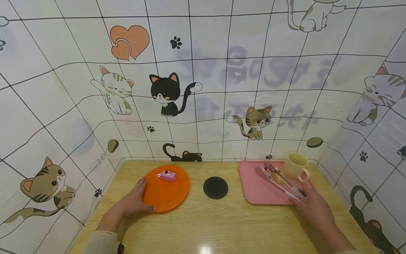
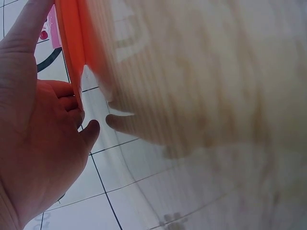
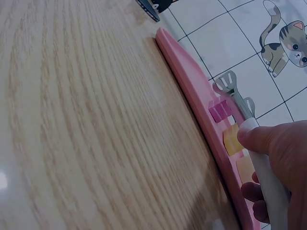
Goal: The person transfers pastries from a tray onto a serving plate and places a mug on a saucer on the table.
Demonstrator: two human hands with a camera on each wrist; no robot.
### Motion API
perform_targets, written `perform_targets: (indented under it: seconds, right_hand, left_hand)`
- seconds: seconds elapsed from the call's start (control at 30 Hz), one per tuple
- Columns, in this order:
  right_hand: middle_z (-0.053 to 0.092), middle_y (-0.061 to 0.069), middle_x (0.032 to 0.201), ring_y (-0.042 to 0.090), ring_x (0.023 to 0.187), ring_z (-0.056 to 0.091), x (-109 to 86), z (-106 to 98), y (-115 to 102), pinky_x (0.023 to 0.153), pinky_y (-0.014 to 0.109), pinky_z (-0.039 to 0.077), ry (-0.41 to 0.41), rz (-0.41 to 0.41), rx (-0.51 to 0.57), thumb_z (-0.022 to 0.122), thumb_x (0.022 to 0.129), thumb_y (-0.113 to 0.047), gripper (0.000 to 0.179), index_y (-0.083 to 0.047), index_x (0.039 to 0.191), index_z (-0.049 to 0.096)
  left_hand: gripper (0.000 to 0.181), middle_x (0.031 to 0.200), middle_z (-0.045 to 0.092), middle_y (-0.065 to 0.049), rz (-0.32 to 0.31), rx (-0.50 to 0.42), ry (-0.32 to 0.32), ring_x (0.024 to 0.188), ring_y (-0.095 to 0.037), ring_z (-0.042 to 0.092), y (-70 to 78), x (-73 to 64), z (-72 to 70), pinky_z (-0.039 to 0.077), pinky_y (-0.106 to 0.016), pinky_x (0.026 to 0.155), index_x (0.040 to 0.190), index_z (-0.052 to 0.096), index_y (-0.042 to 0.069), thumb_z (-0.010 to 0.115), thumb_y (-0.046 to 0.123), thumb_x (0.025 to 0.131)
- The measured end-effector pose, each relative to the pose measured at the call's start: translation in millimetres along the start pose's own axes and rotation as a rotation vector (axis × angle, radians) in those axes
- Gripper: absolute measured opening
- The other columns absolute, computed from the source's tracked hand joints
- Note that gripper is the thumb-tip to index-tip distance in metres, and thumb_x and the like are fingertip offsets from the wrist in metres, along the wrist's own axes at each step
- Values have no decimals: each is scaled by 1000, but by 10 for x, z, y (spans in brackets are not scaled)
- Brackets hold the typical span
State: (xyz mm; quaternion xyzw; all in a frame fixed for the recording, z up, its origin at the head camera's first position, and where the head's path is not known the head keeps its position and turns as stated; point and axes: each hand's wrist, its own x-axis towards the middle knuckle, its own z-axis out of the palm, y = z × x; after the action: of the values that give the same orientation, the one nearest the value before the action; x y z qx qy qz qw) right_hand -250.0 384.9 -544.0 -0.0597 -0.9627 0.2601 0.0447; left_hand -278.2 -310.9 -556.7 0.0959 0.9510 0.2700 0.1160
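Observation:
My left hand (image 1: 133, 201) grips the left rim of an orange plate (image 1: 166, 199), its thumb at the near edge and its fingers at the far left. A small pink toy cake (image 1: 168, 176) with a red dot on top sits on this plate. My right hand (image 1: 317, 210) holds metal tongs with a pale handle (image 3: 268, 184). Their spread slotted tips reach over a pink tray (image 1: 253, 197). Under the tips lie a purple-pink toy cake (image 3: 219, 109) and a yellow piece (image 3: 232, 140); the tongs partly cover them in the head view.
A pale yellow mug (image 1: 295, 165) stands at the tray's back right, its handle close to my right hand. Between plate and tray lies a round black disc (image 1: 215, 187). Cat-patterned sheeting (image 1: 206, 106) walls the wooden table (image 1: 203, 225) at the back and sides.

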Motion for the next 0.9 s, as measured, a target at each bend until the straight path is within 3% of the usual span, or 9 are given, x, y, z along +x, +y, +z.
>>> perform_targets:
  seconds: [0.23,0.57,0.9]
  right_hand:
    - [72,11,104,28,87,61,-13,29,27,69,41,46,-18,4,-19,87,97,-44,58,4,125,71]
    - [70,8,96,27,82,59,-8,78,41,66,39,43,-23,30,-44,89,94,-49,65,5,124,71]
    - [68,5,91,25,78,57,-53,111,58,64,39,42,35,-20,-70,88,95,-43,56,4,121,72]
  left_hand:
    - [143,181,7,-32,-4,-2,7,166,-54,8,-5,-11,7,20,-70,130,172,16,-10,97,59,76]
    - [143,181,6,-32,0,6,10,166,-54,8,-20,-4,11,20,-69,130,172,16,-10,97,59,76]
    - [143,181,8,-32,3,11,13,166,-55,9,-10,-7,10,20,-69,130,172,16,-10,97,59,76]
